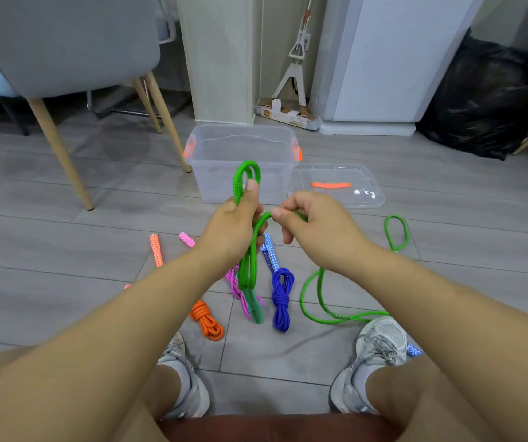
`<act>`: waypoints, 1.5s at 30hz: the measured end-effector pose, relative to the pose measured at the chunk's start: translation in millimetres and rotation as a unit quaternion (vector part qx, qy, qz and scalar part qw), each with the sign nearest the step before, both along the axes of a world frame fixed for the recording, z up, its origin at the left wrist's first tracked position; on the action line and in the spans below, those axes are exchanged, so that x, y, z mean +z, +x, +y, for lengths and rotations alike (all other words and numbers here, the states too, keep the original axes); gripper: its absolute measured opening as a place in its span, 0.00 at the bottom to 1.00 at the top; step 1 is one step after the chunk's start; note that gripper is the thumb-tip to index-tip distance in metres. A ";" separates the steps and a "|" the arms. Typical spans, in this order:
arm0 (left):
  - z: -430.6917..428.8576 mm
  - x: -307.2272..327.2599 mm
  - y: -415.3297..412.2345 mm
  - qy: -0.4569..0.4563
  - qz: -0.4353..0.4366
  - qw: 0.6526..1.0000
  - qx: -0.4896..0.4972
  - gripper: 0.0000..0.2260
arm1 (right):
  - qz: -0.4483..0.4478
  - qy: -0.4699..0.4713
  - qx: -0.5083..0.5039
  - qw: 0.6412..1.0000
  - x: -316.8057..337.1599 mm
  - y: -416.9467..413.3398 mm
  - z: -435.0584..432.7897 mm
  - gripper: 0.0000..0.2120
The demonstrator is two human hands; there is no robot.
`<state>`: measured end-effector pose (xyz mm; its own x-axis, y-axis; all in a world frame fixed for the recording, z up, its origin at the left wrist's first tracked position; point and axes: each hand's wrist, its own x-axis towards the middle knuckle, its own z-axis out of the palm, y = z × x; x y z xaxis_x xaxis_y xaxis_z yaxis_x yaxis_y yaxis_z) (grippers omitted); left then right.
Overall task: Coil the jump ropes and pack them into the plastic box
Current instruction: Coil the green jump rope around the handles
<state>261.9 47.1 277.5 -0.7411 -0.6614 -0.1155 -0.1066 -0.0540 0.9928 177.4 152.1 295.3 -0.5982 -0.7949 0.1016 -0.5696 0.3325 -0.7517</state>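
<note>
The green jump rope (249, 263) is held up in the air in front of the person, folded into long loops. The left hand (237, 221) is closed around the loops, and the thumb presses on the top loop, which sticks up in front of the plastic box (243, 164). The right hand (313, 218) pinches a piece of the same green rope between thumb and finger, just beside the left hand. The rest of the green rope hangs down and trails over the floor (64, 250) to the right, past the right shoe (380, 342), with 1 more loop lying far out on the right. The green handles hang at the bottom of the loops, near the floor. On the floor under the hands lie 3 other ropes. The blue rope (282, 298) is wound into a neat bundle with its patterned handles pointing away. The orange rope (206, 320) is coiled too, near the left shoe (189, 378). The pink rope (235, 287) is mostly hidden behind the green one. The plastic box is clear with orange clips, and it stands open on the floor. Its clear lid (336, 186) lies flat just to the right of it. A grey chair (64, 43) stands at the left, and a black bag (486, 97) sits at the far right.
</note>
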 end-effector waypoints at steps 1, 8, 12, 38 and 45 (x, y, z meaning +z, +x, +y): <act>1.7 0.2 0.6 0.004 0.000 1.000 -0.012 0.22 | 0.005 -0.001 -0.009 1.000 -0.9 -0.4 -2.5 0.11; 3.2 -1.4 2.1 -0.030 0.006 0.997 -0.074 0.20 | 0.015 -0.005 -0.025 1.000 -1.6 -3.0 -8.9 0.12; -2.7 0.1 3.6 -0.010 0.013 0.996 -0.092 0.18 | -0.041 -0.006 0.010 0.999 -1.0 -7.1 -1.4 0.13; -18.0 12.5 -1.5 0.068 0.091 0.993 0.024 0.08 | -0.098 -0.137 -0.026 0.985 -4.5 -1.4 2.5 0.10; -10.8 13.3 -7.1 0.065 0.087 0.994 0.029 0.10 | -0.097 -0.167 0.022 0.981 -2.7 8.0 1.2 0.17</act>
<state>254.8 36.4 290.9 -0.7180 -0.6919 -0.0758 0.0739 -0.1841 0.9801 185.4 153.3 292.6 -0.5976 -0.7622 0.2488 -0.4136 0.0272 -0.9100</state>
